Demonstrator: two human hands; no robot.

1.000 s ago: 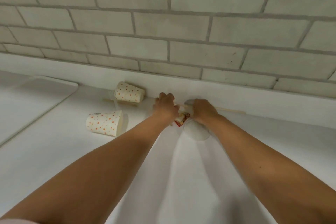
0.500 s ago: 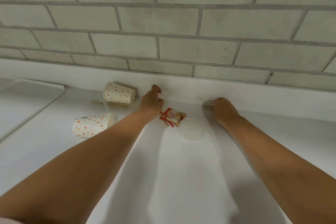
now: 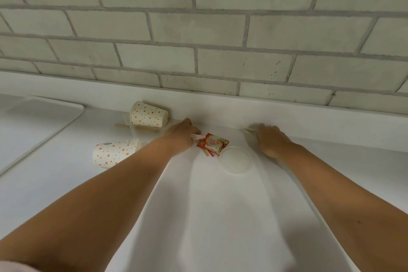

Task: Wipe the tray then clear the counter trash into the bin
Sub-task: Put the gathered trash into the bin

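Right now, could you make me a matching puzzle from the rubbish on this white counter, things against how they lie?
Things:
1 red coffee-creamer sachet
2 round white plastic lid
3 orange-dotted paper cup by the wall

States:
a tipped on its side
b printed face up
c plain, nearest the camera

Pairs: 1-b, 2-c, 3-a

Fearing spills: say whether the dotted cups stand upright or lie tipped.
Both tipped: the far dotted cup and near dotted cup lie on their sides.
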